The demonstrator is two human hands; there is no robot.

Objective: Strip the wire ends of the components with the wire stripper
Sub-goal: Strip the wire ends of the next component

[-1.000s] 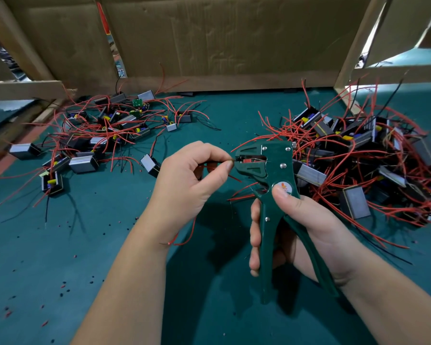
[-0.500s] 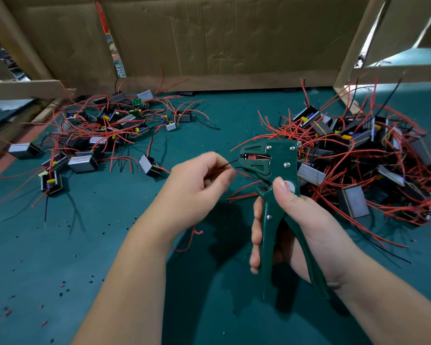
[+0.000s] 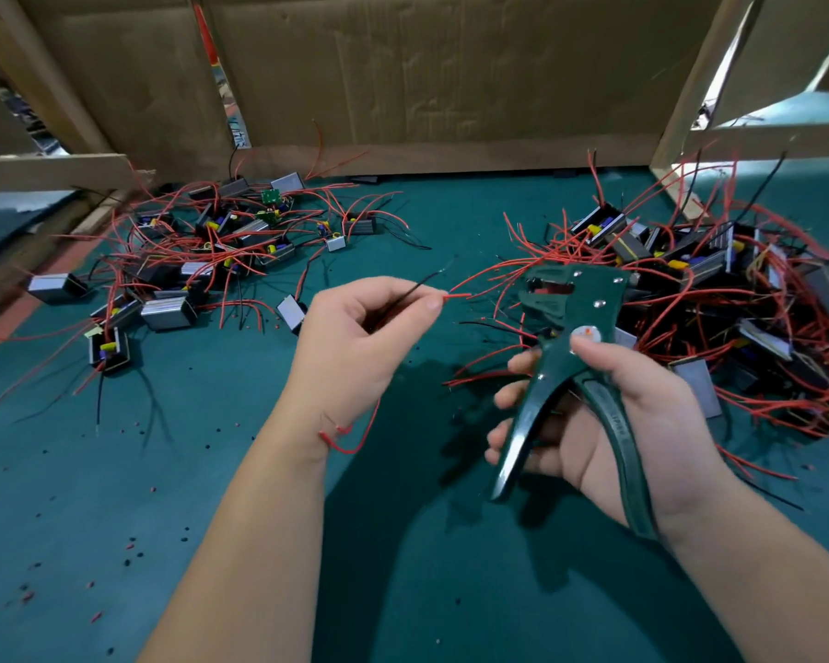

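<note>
The left hand (image 3: 364, 337) grip pinches the red wire (image 3: 456, 295) over the middle of the tabletop (image 3: 116, 495), short free end level, pointing right at the wire stripper (image 3: 585, 299) head, near but apart; the right hand (image 3: 652, 423) grip wraps the spread handles.

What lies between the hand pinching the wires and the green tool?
In the head view, a red wire tip juts from the left hand toward the wire stripper; loose red wires cross the teal mat.

Green wire stripper (image 3: 576, 303) upright, red wire (image 3: 456, 295) apart
</note>
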